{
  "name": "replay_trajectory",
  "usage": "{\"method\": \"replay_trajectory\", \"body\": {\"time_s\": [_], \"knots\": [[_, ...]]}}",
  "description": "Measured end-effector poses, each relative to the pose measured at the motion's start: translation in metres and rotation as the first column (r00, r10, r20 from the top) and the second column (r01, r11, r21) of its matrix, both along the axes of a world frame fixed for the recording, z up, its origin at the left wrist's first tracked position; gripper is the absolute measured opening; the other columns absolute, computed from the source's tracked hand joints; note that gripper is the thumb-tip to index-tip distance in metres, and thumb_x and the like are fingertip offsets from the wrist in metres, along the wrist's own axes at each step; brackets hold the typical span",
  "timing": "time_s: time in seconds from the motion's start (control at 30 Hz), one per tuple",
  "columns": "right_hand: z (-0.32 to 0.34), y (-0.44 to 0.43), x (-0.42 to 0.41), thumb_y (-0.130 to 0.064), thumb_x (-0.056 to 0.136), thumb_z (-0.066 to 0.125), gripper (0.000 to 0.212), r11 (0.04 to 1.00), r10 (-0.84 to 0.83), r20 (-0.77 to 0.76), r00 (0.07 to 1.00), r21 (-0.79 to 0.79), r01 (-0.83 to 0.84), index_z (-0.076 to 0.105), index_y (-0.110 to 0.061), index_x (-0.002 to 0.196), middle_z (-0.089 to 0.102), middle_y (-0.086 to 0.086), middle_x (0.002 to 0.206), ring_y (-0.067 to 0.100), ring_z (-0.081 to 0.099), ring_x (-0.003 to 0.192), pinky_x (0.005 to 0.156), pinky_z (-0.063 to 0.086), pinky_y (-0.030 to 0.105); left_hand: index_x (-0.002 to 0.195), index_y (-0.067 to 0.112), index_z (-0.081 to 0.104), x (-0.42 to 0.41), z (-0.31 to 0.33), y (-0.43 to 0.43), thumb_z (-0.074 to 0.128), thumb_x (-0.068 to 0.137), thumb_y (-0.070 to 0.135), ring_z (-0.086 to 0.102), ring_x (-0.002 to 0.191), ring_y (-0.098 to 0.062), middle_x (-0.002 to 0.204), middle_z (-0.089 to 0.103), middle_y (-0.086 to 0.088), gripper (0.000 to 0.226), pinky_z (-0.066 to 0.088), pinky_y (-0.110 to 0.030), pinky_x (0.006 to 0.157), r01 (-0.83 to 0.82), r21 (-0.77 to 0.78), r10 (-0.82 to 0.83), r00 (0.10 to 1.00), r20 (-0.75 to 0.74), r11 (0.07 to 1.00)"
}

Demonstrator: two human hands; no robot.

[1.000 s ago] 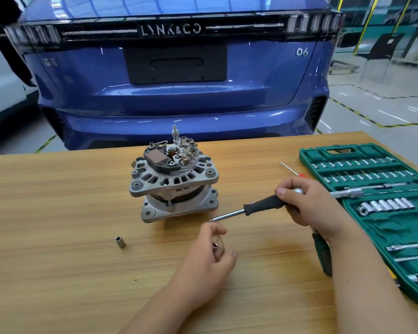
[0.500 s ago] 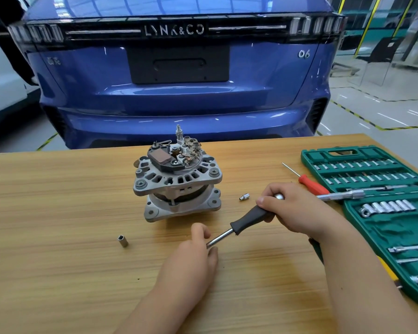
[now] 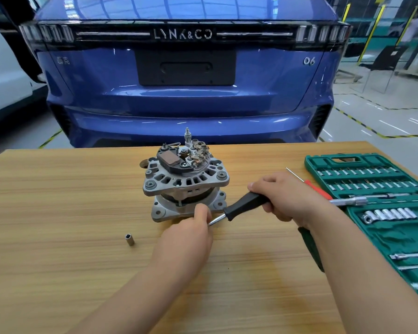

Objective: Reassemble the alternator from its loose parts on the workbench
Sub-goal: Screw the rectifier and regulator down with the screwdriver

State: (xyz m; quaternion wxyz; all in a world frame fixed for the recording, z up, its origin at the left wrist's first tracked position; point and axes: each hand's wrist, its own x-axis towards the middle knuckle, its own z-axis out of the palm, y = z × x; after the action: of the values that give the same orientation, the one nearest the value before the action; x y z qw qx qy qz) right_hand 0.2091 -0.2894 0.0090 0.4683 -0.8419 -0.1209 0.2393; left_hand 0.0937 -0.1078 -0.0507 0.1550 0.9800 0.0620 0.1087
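Note:
The grey alternator [image 3: 184,182] stands upright on the wooden workbench [image 3: 58,213], its rectifier and brush parts exposed on top. My right hand [image 3: 282,196] grips the black handle of a nut driver [image 3: 245,205], whose steel shaft slants down and left. My left hand [image 3: 188,237] is closed around the shaft's tip just in front of the alternator's base; the tip and anything on it are hidden by my fingers. A small loose socket [image 3: 130,239] lies on the bench to the left.
An open green socket set case [image 3: 377,208] fills the right side of the bench. A red-handled screwdriver [image 3: 316,189] and a chrome extension bar [image 3: 352,201] lie by its edge. A blue car [image 3: 186,92] stands just behind the bench.
The driver handle has tilted so the shaft points lower and left. My left hand has gone from a small part near the tip to closing over the shaft's end.

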Motion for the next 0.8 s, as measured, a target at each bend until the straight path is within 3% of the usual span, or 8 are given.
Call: {"method": "replay_trajectory", "body": {"time_s": [0.07,0.13,0.17,0.23,0.33,0.5,0.67,0.8], "knots": [[0.021,-0.002,0.006,-0.045,0.089,0.057,0.029,0.999,-0.017,0.131,0.991,0.040,0.012,0.064,-0.022,0.073,0.054,-0.006,0.051,0.008,0.040,0.040,0.037,0.031,0.018,0.114,0.031,0.037,-0.005,0.015,0.003,0.051,0.088,0.050,0.049,0.072,0.003,0.085,0.045,0.022,0.035,0.042,-0.013,0.064,0.139,-0.017,-0.128,0.946,0.296,0.990],[0.051,-0.004,0.019,-0.048,0.083,0.059,0.031,0.988,-0.109,0.338,0.935,0.136,0.066,0.061,-0.024,0.063,0.052,-0.007,0.046,0.010,0.041,0.041,0.039,0.031,0.021,0.128,0.025,0.042,0.000,0.023,0.017,0.050,0.084,0.054,0.045,0.106,-0.007,0.114,0.047,0.014,0.053,0.032,-0.019,0.099,0.107,0.016,-0.099,0.834,0.543,0.994],[0.067,-0.004,0.027,-0.048,0.079,0.059,0.029,0.984,-0.155,0.460,0.874,0.151,0.095,0.061,-0.025,0.062,0.052,-0.006,0.044,0.009,0.042,0.040,0.041,0.032,0.023,0.134,0.023,0.040,0.008,0.028,0.029,0.045,0.086,0.056,0.037,0.122,-0.015,0.129,0.044,0.006,0.058,0.023,-0.027,0.107,0.006,0.009,-0.010,0.842,0.540,1.000],[0.095,0.000,0.043,-0.047,0.077,0.060,0.027,0.985,-0.165,0.664,0.729,0.077,0.153,0.060,-0.023,0.064,0.056,-0.004,0.046,0.005,0.045,0.038,0.046,0.036,0.024,0.143,0.026,0.034,0.024,0.034,0.050,0.032,0.092,0.057,0.022,0.137,-0.023,0.147,0.033,-0.002,0.059,0.010,-0.040,0.114,-0.212,0.005,0.196,0.911,0.362,0.977],[0.125,0.017,0.057,-0.040,0.080,0.063,0.025,0.984,-0.024,0.784,0.620,-0.092,0.153,0.060,-0.019,0.065,0.056,-0.005,0.051,0.004,0.047,0.038,0.046,0.036,0.023,0.143,0.023,0.042,0.040,0.029,0.077,0.031,0.098,0.047,0.035,0.129,-0.025,0.143,0.044,-0.004,0.052,0.026,-0.045,0.111,-0.186,-0.068,0.198,0.941,0.276,0.980],[0.136,0.047,0.055,-0.035,0.082,0.064,0.022,0.894,0.318,0.751,0.579,-0.441,0.081,0.059,-0.022,0.065,0.055,-0.005,0.062,0.010,0.049,0.051,0.049,0.033,0.025,0.142,0.022,0.046,0.050,0.028,0.111,0.041,0.098,0.029,0.035,0.131,-0.020,0.144,0.044,-0.001,0.045,0.030,-0.042,0.111,-0.103,-0.193,0.146,0.963,0.224,0.976],[0.149,0.042,0.050,-0.036,0.079,0.065,0.022,0.946,0.243,0.793,0.559,-0.320,0.042,0.061,-0.019,0.065,0.054,-0.014,0.050,0.005,0.045,0.041,0.047,0.034,0.024,0.141,0.022,0.046,0.055,0.028,0.118,0.039,0.098,0.029,0.033,0.130,-0.015,0.144,0.040,0.004,0.044,0.029,-0.035,0.108,-0.064,-0.211,0.106,0.975,0.196,0.975],[0.153,0.048,0.038,-0.038,0.077,0.066,0.022,0.917,0.340,0.772,0.537,-0.399,-0.008,0.060,-0.021,0.063,0.056,-0.015,0.051,0.003,0.048,0.044,0.048,0.032,0.024,0.142,0.024,0.044,0.057,0.029,0.122,0.040,0.098,0.030,0.032,0.130,-0.013,0.143,0.038,0.005,0.044,0.030,-0.033,0.105,-0.048,-0.204,0.087,0.979,0.185,0.978]]}}
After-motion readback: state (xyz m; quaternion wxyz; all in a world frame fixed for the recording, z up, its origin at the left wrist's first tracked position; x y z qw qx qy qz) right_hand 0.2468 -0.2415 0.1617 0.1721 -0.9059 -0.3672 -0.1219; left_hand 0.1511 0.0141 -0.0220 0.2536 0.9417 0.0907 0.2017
